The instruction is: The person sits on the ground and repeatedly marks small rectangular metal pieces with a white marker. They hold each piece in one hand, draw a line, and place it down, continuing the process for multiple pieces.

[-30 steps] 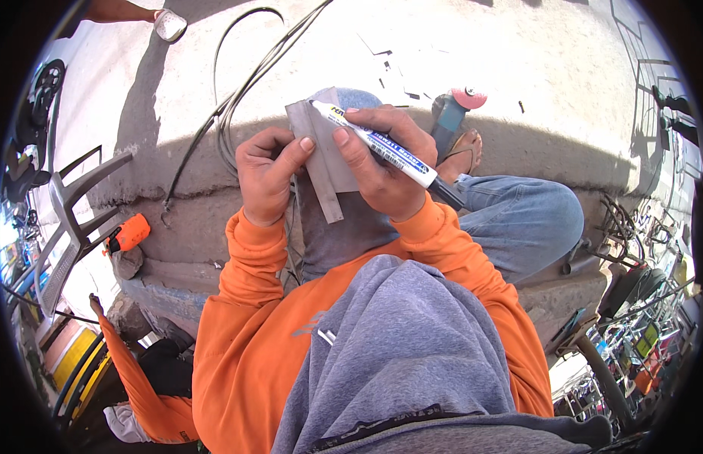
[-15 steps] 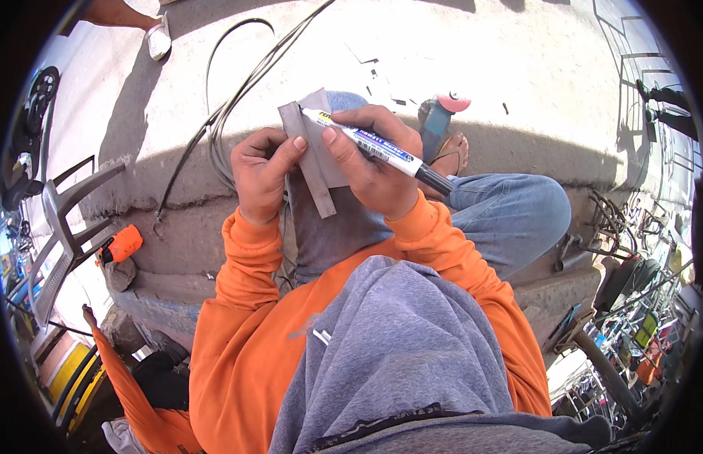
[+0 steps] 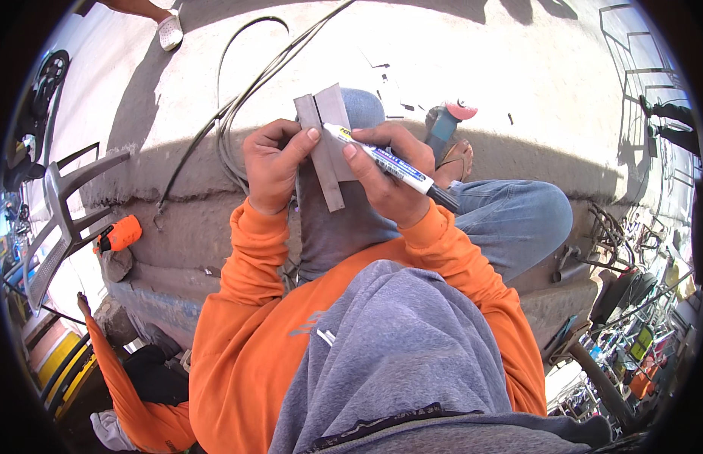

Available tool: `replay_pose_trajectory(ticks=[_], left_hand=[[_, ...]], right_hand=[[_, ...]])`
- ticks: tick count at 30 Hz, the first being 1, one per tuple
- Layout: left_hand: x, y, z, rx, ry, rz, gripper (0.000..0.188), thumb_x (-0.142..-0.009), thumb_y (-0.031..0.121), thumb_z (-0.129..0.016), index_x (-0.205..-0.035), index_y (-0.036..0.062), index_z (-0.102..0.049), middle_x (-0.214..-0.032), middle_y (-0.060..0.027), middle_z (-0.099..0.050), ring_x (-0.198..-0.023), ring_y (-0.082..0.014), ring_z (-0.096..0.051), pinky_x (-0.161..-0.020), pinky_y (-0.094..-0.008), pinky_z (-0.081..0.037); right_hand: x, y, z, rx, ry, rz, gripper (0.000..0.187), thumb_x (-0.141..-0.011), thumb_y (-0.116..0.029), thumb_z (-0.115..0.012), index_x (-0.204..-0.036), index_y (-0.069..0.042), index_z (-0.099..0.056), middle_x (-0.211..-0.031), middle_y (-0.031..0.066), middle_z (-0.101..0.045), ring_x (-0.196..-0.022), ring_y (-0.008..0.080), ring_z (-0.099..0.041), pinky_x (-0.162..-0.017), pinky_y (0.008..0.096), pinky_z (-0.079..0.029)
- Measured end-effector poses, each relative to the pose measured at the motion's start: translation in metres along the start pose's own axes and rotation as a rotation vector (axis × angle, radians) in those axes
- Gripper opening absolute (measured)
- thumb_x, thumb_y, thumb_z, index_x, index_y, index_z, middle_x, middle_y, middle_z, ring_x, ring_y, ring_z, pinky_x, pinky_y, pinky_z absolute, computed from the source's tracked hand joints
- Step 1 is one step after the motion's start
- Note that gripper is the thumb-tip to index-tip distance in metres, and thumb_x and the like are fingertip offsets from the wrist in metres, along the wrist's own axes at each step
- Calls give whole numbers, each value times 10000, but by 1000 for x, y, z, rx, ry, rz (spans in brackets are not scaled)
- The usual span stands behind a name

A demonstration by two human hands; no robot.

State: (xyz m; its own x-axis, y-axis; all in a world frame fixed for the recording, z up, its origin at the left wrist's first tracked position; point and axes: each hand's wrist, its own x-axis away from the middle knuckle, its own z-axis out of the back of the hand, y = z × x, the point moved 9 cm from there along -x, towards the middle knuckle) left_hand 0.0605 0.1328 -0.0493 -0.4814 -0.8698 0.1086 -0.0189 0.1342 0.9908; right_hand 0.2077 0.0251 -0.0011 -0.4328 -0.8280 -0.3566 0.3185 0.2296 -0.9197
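Observation:
My left hand point(image 3: 273, 165) pinches a narrow grey flat strip point(image 3: 326, 175), thumb on top. The strip lies across a wider grey plate point(image 3: 333, 104), which rests over my raised knee; both look like metal. In my right hand point(image 3: 391, 198) is a white marker point(image 3: 403, 168) with a black rear end. Its tip touches or nearly touches the plate beside the strip's right edge. Above the tip a thin dark line runs along that edge. How the left fingers grip underneath is hidden.
An angle grinder point(image 3: 443, 127) with a pink disc lies beside my foot. Cables point(image 3: 245, 98) loop over the ground at left. A grey plastic chair point(image 3: 60, 204) and an orange object point(image 3: 124, 232) stand left. Another person's orange sleeve point(image 3: 113, 371) shows lower left; metal scraps lie ahead.
The marker tip has moved down along the strip's edge toward me, and a dark line now shows above it. The whole view has shifted slightly. Both hands keep their holds.

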Motion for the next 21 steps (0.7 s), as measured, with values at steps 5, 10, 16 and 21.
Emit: replay_pose_trajectory(ticks=[5, 10, 16, 21], left_hand=[[2, -10, 2, 23, -25, 22, 152, -828, 95, -735, -771, -28, -666, -672, 7, -615, -610, -38, -505, -547, -204, -391], [1, 11, -1, 99, 15, 16, 168, -826, 122, -734, -812, -37, -686, -712, -12, -644, -635, -53, -529, -586, -221, -435], [-11, 80, -31, 326, -109, -246, 183, -842, 138, -728, -877, -36, -683, -715, -39, -654, -598, -63, -563, -526, -208, -441], [-41, 97, -44, 230, -45, -210, 198, -876, 148, -687, -884, -50, -695, -706, -66, -667, -596, -95, -606, -547, -233, -504]], right_hand=[[64, -2, 14, 113, -173, -30, 133, -731, -46, -740, -829, -41, -649, -696, 62, -627, -600, 226, -549, -616, 338, -429], [66, -11, 49, -125, 166, -99, 291, -934, -213, -611, -1103, 17, -555, -904, 147, -634, -769, 201, -614, -669, 327, -534], [-60, -31, 44, -199, -31, -127, 291, -1000, -194, -507, -1219, -6, -475, -1092, 193, -650, -895, 227, -659, -800, 332, -529], [-113, -51, 41, -200, -66, -29, 316, -808, 31, -718, -1060, -46, -543, -975, 80, -650, -870, 129, -590, -790, 267, -482]])
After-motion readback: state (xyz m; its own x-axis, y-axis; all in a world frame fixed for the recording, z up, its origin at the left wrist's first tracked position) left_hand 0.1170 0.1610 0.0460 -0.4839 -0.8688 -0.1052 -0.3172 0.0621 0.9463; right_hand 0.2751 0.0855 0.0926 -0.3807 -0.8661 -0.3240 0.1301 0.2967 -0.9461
